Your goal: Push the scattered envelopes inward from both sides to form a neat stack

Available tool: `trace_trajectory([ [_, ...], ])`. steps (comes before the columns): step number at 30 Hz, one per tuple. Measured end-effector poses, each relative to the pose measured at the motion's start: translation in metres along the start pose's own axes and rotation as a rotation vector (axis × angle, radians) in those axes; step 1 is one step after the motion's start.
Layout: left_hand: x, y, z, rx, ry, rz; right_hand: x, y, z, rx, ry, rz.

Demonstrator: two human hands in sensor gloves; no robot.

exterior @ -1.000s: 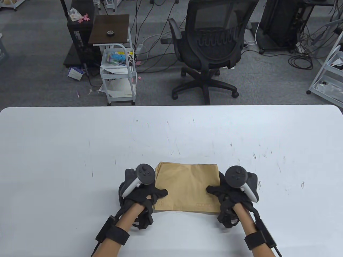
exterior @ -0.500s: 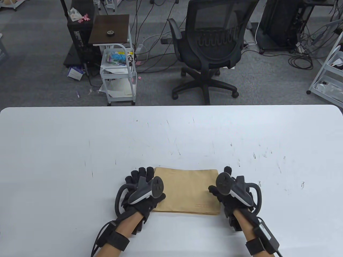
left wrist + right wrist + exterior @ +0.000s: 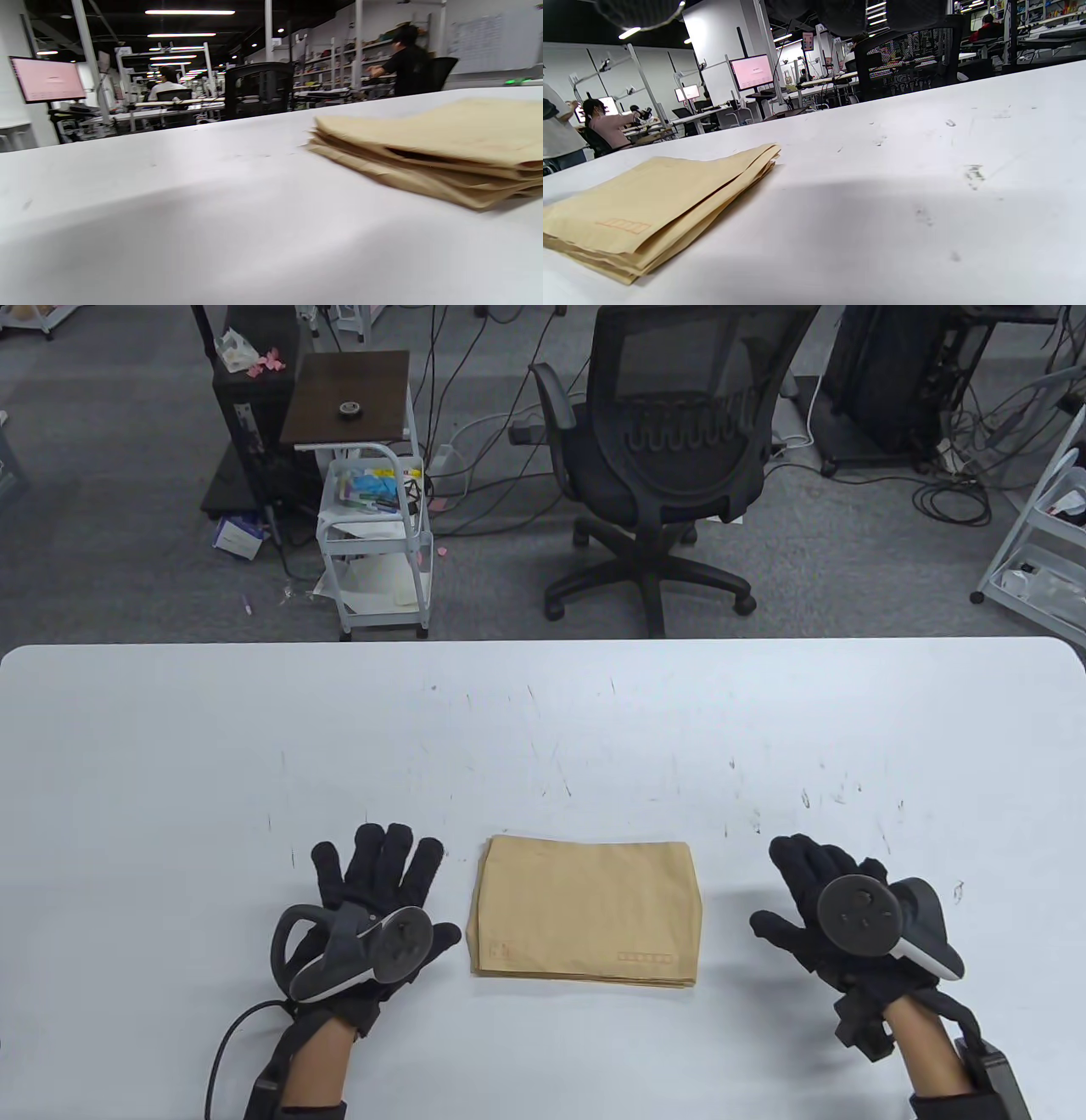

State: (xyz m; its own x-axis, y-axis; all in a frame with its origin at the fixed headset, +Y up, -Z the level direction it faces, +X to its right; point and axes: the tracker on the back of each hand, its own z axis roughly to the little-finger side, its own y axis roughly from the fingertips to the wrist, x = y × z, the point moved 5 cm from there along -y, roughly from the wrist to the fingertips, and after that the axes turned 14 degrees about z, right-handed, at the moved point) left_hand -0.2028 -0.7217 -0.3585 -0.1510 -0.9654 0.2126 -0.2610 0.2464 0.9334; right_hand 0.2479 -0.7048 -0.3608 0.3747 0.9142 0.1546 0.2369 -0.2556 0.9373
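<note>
envelope stack (image 3: pixel 585 912) lies on table (image 3: pixel 170 763), between left hand (image 3: pixel 373 899) and right hand (image 3: pixel 819 899).

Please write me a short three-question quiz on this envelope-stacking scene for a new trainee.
1. True or false: the left hand is pressing on the envelope stack.
2. Multiple choice: where does the right hand lie? A) on top of the stack B) on the table, apart from the stack, to its right C) under the stack
3. Fill in: the envelopes are ____ in colour.

Key
1. False: bare table shows between the spread hand and the stack's left edge.
2. B
3. Brown, with small red printed boxes near the top envelope's near edge.
</note>
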Motion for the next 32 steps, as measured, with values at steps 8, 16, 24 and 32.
trace_trajectory([
  [8, 0.032, -0.016, 0.013, 0.064, 0.201, 0.174, -0.029, -0.002, -0.022, 0.099, 0.012, 0.0],
  [16, 0.033, -0.011, -0.013, 0.148, 0.184, 0.209, -0.047, 0.011, -0.026, 0.115, 0.218, -0.041],
  [24, 0.042, -0.008, -0.029, 0.168, 0.188, 0.287, -0.05, 0.02, -0.024, 0.103, 0.278, -0.062],
  [32, 0.05, -0.014, -0.029, 0.147, 0.211, 0.339, -0.048, 0.018, -0.03, 0.12, 0.263, -0.058],
])
